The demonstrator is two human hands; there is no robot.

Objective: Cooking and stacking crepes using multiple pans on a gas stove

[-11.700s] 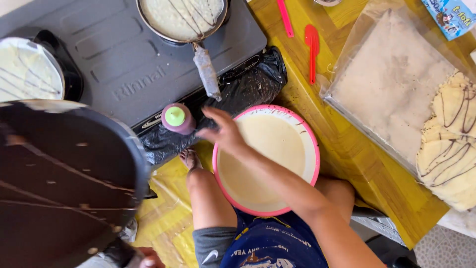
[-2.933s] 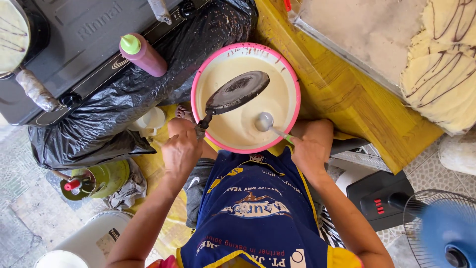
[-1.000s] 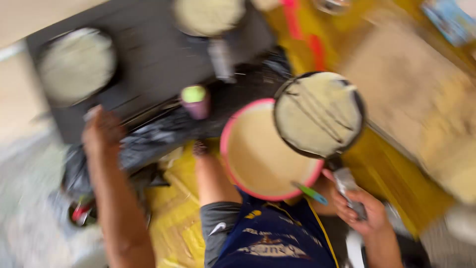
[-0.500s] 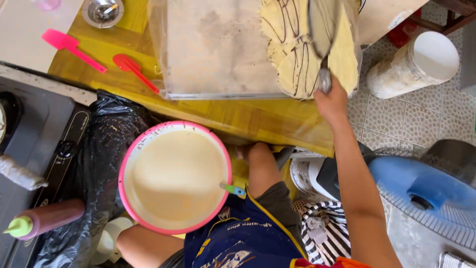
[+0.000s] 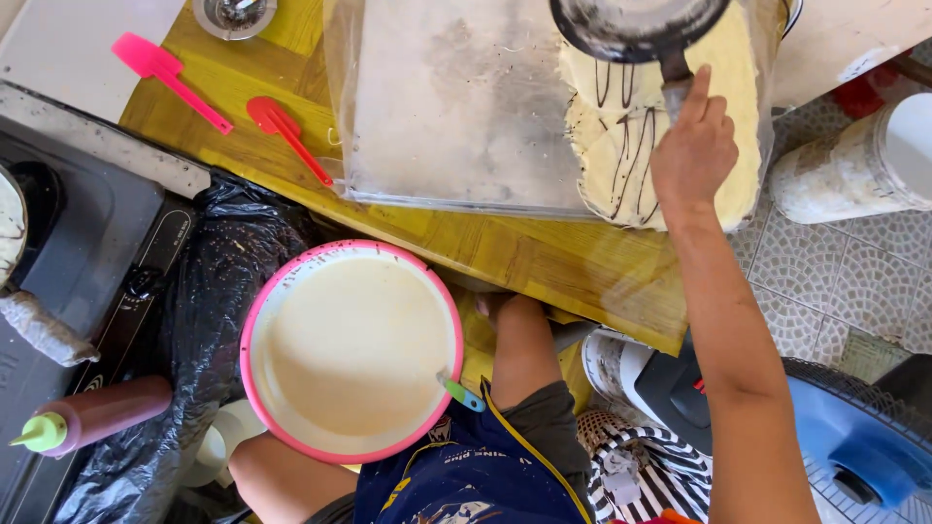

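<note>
At one o'clock the right hand [image 5: 693,147] grips the handle of a dark pan [image 5: 636,24] held over the stack of striped crepes [image 5: 660,136] on the plastic-lined tray [image 5: 456,107], while the pink batter bowl [image 5: 351,349] sits at seven o'clock.

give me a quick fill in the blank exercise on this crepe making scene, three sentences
The right hand grips the handle of a dark ____ held upside down over the stacked crepes.
The bowl of batter has a ____ rim.
Two spatulas lie on the ____ table.

Missing words: pan; pink; wooden
</note>
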